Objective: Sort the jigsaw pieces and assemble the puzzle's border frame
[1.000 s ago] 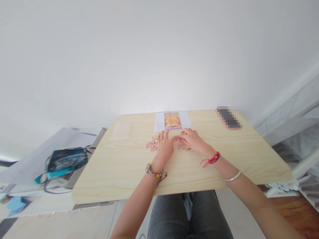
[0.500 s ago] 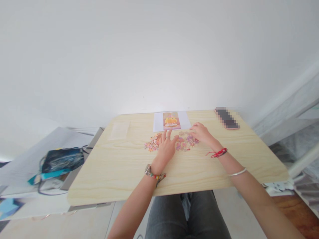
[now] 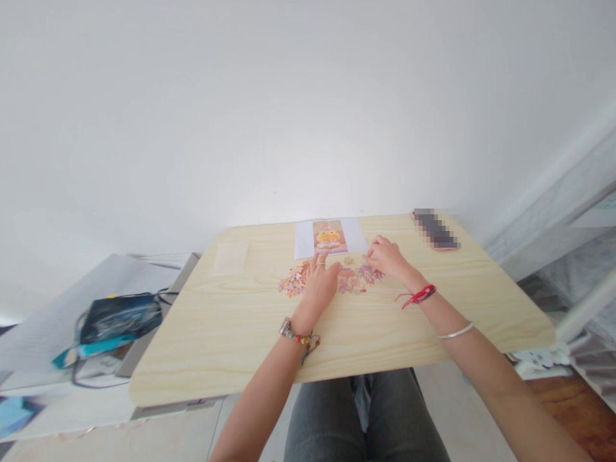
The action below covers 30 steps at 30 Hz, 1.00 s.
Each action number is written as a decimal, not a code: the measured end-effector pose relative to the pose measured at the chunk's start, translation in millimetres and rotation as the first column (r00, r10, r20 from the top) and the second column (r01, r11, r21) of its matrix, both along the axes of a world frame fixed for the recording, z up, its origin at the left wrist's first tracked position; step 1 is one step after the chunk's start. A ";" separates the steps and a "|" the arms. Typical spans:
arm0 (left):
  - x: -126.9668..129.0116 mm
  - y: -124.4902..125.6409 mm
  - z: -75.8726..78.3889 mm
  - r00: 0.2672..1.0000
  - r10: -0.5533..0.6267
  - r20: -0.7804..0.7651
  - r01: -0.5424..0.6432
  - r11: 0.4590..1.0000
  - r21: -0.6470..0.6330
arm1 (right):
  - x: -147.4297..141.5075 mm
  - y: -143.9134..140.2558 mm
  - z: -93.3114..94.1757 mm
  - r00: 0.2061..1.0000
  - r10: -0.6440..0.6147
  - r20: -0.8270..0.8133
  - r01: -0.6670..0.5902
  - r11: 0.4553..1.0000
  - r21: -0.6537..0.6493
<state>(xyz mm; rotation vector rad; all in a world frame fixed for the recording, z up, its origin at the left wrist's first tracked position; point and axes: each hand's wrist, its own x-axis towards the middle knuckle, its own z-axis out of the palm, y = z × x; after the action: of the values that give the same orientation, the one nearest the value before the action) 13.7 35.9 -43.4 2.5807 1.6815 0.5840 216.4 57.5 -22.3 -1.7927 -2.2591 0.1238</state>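
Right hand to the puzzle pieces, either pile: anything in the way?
Nothing visible between the right hand and the right pile, which lies right by it. Toward the left pile, the left hand is in the way, palm down between the two piles.

On the table (image 3: 409, 321), clocked from our left hand (image 3: 321, 282), we find one puzzle-piece heap (image 3: 292, 280) at nine o'clock, a second heap (image 3: 357, 277) at three, our right hand (image 3: 387, 258) at its two o'clock edge; the printed sheet (image 3: 330, 237) lies at twelve before the wall (image 3: 308, 128), the phone (image 3: 436, 229) at two, a thin sheet (image 3: 231, 257) at ten.
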 end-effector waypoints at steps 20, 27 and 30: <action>-0.8 56.8 13.5 0.972 -0.222 -0.081 0.216 0.973 -0.081 | 30.0 -54.8 -9.0 0.972 0.083 -0.219 -0.043 0.982 0.182; -6.4 47.7 -3.1 0.975 -0.213 -0.065 0.207 0.974 -0.092 | 27.9 -40.3 -4.8 0.995 0.015 -0.101 -0.005 0.995 0.100; -7.7 50.1 -4.1 0.970 -0.234 -0.063 0.227 0.969 -0.095 | 30.1 -38.6 -6.1 0.996 0.006 -0.086 -0.002 0.999 0.045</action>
<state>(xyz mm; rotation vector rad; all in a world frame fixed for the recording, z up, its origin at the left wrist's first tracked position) 6.0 86.0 -47.4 2.7107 1.3608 0.3994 246.5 18.9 -28.4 -1.7263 -2.1888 0.1462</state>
